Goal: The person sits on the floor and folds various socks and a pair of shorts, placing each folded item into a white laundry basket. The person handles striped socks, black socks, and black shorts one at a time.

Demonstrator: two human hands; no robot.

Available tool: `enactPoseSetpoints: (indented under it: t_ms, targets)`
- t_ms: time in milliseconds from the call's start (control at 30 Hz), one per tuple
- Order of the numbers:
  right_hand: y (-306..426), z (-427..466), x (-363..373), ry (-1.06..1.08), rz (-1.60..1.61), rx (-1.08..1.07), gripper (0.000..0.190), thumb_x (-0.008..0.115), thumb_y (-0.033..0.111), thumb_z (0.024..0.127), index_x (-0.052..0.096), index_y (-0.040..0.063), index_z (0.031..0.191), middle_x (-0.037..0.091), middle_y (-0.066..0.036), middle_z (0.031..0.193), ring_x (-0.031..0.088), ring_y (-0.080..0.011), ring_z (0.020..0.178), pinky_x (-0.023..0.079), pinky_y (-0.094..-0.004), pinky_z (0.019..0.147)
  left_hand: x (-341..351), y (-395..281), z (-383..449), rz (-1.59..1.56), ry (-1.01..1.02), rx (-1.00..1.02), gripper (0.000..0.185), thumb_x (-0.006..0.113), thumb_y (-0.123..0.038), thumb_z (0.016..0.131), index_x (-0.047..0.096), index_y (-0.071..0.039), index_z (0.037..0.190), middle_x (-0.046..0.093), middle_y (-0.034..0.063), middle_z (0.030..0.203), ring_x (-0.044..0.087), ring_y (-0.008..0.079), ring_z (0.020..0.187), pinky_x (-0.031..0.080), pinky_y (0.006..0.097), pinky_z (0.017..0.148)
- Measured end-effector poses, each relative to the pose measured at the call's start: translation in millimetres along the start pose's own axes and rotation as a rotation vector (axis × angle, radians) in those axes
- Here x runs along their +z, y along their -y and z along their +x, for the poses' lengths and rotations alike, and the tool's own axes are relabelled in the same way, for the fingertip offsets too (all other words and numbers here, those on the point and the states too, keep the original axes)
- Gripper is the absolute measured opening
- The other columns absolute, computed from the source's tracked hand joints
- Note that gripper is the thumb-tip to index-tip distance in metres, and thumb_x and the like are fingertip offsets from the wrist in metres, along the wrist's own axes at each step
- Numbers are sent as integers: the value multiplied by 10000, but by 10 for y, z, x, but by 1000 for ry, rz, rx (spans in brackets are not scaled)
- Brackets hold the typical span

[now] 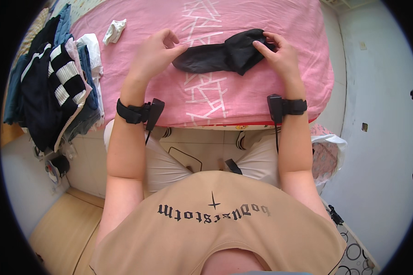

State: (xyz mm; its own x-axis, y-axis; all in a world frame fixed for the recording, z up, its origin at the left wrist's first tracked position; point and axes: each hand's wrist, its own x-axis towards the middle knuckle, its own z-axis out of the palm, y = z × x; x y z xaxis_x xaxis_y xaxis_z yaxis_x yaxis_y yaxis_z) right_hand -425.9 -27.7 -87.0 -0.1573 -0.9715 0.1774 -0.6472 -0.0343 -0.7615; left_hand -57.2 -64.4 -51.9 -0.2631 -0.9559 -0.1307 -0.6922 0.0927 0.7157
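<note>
A pair of black socks (pixel 220 55) lies stretched sideways on a pink bedsheet (pixel 165 99); whether it is one sock or two overlapping cannot be told for certain. My left hand (pixel 158 51) is at the left end of the dark cloth, its thumb by the toe part and its fingers apart; it is slightly blurred. At the right end, my right hand (pixel 278 51) has its thumb and fingers on the cuff part of the cloth. A small bundled white cloth item (pixel 114 32) rests at the upper left. Each wrist wears a black strap with a black device.
At left stands a heap of folded clothes (pixel 58 79), with a black-and-white checked knit on it. A white-rimmed bag with pink patterned cloth (pixel 327 158) is by the bed's right front corner, near the pale wall (pixel 382 103). A thin cable lies on the tiled floor.
</note>
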Motion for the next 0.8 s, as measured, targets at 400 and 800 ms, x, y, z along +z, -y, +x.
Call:
enactPoseSetpoints:
  t_ms: [400, 800]
  targets:
    - [788, -276, 261, 602, 824, -163, 209, 675, -47, 1023, 736, -10, 1220, 791, -66, 1180, 747, -153, 1076, 584, -296, 940, 213, -366, -132, -651, 106, -131, 669, 579, -668, 1057, 687, -69, 1334, 754, 72, 1002, 720, 123, 809, 520, 248, 656]
    - [79, -15, -126, 58, -121, 59, 350, 870, 213, 868, 751, 12, 1129, 788, -118, 1051, 747, -221, 899, 593, -360, 825, 182, -37, -49, -155, 223, -42, 398, 843, -87, 892, 688, -11, 1250, 720, 46, 970, 662, 117, 854, 527, 287, 739]
